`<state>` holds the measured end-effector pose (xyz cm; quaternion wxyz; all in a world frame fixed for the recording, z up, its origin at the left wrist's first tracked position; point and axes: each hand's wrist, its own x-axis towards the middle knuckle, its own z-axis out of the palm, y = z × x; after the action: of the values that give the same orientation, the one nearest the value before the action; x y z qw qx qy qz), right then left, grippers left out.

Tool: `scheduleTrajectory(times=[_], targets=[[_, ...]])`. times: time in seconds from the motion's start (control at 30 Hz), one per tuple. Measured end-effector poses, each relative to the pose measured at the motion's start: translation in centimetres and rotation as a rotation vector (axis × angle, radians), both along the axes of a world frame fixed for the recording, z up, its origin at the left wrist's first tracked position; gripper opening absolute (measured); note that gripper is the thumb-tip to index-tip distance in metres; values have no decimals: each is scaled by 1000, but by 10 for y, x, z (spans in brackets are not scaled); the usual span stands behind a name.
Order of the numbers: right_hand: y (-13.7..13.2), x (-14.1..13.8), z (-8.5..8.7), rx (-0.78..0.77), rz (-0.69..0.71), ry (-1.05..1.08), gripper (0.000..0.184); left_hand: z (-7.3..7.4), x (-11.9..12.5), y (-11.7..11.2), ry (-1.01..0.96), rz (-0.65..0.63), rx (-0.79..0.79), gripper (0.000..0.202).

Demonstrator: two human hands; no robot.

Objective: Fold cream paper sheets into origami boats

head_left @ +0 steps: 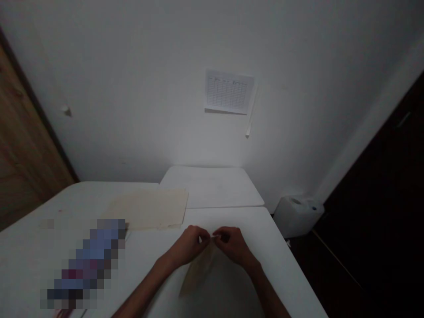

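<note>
My left hand [190, 245] and my right hand [233, 245] meet fingertip to fingertip over the front part of the white table. A thin beige sheet [196, 274] hangs tilted below the pinched fingers of my left hand, seen nearly edge-on. My right hand's thumb and forefinger are pressed together, with a small whitish bit showing at their tips. Whether that bit belongs to the sheet, I cannot tell. Beyond my left hand, a stack of flat beige sheets [149, 207] lies on the table.
White tables [212, 187] stand against the wall. A pixelated, blurred object [89, 260] lies at the left. A printed form [229, 92] hangs on the wall beside a thin white strip [252, 112]. A white plastic jug [294, 216] stands on the floor at right.
</note>
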<state>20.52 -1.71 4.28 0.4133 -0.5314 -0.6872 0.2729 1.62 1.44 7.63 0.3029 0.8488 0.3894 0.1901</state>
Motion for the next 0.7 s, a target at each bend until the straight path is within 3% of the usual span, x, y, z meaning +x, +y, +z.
scheduleTrajectory(times=[0.13,0.33,0.53,0.7], targets=[[1,-8,-7,16,-100,80,18,-14,5,-1,-72,78,17,27],[1,-11,-15,-7,-75,78,25,-32,4,-4,-179,213,-186,35],[2,-11,-15,6,-84,7,25,-32,5,-5,-128,170,-5,29],[-1,-11,-13,24,-50,-3,23,-35,8,-5,-46,139,10,36]])
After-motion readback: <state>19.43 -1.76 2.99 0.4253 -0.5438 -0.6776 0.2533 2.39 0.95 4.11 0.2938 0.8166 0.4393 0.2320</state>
